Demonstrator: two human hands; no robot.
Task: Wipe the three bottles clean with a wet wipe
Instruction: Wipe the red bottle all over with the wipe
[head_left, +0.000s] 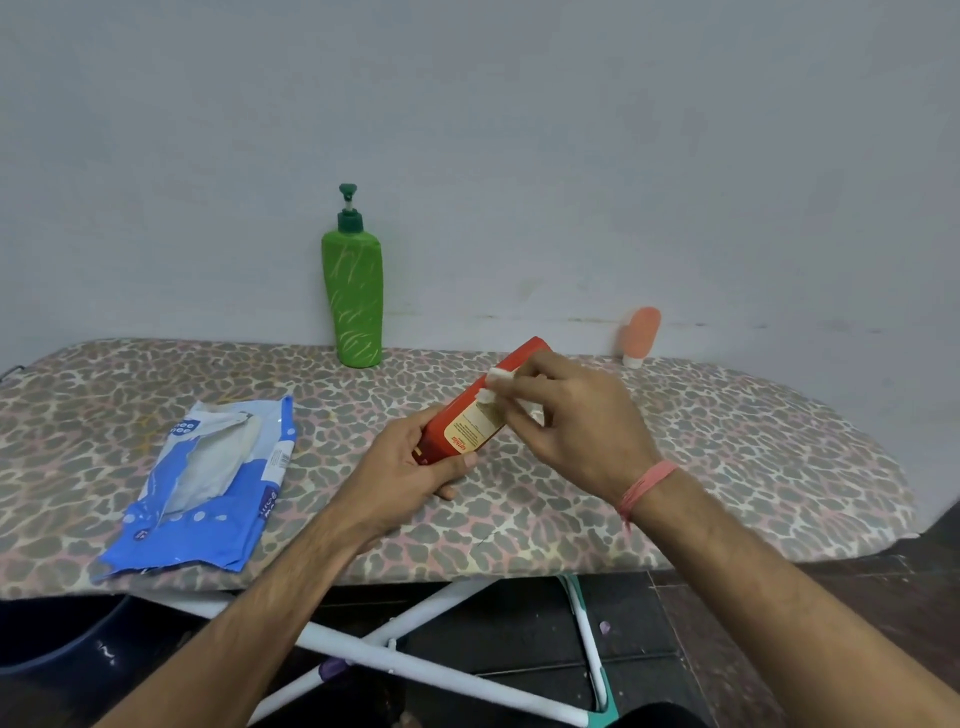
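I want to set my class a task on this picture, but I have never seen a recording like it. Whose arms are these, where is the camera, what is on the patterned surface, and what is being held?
No machine here: the arms belong to a person wearing a camera on the head, so you look forward and down over their hands. The surface is an ironing board against a wall. The left hand grips the lower end of a red bottle, held tilted above the board. The right hand pinches a white wipe against the bottle's upper part. A green pump bottle stands upright at the back, a small orange bottle stands cap down by the wall, and an opened blue wipe pack lies on the left.
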